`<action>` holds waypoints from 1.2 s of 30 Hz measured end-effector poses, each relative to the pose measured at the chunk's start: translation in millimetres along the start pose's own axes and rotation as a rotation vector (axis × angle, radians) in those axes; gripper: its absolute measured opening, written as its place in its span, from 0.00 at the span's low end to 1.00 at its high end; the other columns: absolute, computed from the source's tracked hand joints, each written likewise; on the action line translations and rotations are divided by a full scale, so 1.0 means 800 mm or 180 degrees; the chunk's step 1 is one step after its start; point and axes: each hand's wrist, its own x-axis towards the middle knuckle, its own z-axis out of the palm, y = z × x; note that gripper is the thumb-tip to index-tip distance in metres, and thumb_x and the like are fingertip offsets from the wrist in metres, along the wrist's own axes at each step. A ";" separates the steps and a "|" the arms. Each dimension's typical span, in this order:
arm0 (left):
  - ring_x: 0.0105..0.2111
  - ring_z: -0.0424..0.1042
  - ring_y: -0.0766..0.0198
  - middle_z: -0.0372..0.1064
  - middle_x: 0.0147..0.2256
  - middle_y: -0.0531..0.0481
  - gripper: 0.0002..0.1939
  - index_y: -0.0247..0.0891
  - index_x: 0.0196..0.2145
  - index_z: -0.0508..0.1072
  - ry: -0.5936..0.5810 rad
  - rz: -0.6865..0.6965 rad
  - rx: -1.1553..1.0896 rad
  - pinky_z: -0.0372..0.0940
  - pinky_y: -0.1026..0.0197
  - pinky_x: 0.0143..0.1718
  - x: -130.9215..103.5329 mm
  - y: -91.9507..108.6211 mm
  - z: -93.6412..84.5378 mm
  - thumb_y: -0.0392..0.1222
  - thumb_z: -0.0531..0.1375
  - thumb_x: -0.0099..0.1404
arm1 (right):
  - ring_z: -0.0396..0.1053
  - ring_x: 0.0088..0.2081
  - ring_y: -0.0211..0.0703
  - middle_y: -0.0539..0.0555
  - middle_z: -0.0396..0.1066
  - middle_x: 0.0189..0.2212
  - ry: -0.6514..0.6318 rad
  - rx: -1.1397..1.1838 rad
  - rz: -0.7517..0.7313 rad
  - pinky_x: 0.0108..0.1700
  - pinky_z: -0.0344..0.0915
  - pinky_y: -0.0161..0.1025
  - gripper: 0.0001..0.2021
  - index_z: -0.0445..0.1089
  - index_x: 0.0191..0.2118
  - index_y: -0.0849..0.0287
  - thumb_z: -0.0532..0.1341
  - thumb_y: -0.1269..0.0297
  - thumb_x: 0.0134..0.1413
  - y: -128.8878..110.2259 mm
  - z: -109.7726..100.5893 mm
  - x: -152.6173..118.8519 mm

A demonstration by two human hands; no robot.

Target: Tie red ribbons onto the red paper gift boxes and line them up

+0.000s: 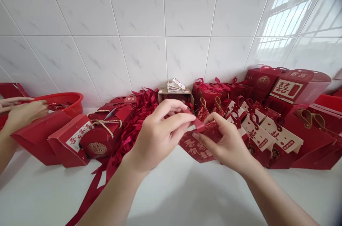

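Note:
A red gift box printed with pale characters hangs in front of me, tilted, between my two hands. My left hand is closed, its thumb and fingers pinching a flat red strap above the box. Fingertips of my right hand close on the same strap near the box's top edge, with the thumb pressed to it. My fingers hide part of the strap and the top of the box. Left of my left hand lies a heap of loose dark red ribbons, some trailing toward me.
Finished-looking red and white boxes stand in rows at right, with larger boxes stacked behind. Red boxes stand at left. Paper slips lie on an open carton. Another person's hand reaches by a red basin.

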 end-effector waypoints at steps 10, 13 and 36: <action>0.29 0.78 0.64 0.79 0.30 0.53 0.02 0.40 0.34 0.76 -0.0205 -0.2016 -0.1597 0.74 0.66 0.28 0.001 0.007 0.005 0.35 0.63 0.63 | 0.64 0.29 0.41 0.50 0.68 0.27 0.0713 -0.0815 -0.1125 0.30 0.60 0.40 0.08 0.61 0.34 0.55 0.63 0.67 0.55 -0.017 0.001 -0.008; 0.30 0.78 0.65 0.79 0.32 0.53 0.01 0.41 0.35 0.75 -0.0246 -0.1960 -0.1952 0.74 0.67 0.29 -0.001 0.009 0.003 0.37 0.63 0.64 | 0.64 0.30 0.43 0.51 0.68 0.28 0.0863 -0.0878 -0.1264 0.31 0.60 0.42 0.09 0.62 0.36 0.55 0.64 0.69 0.54 -0.021 0.001 -0.010; 0.33 0.77 0.70 0.76 0.34 0.56 0.08 0.42 0.38 0.73 -0.0558 -0.1249 -0.1585 0.73 0.71 0.34 -0.002 0.015 -0.006 0.30 0.59 0.66 | 0.64 0.32 0.44 0.53 0.70 0.29 0.0760 -0.0874 -0.1469 0.33 0.62 0.43 0.10 0.62 0.36 0.57 0.64 0.74 0.53 -0.025 -0.001 -0.011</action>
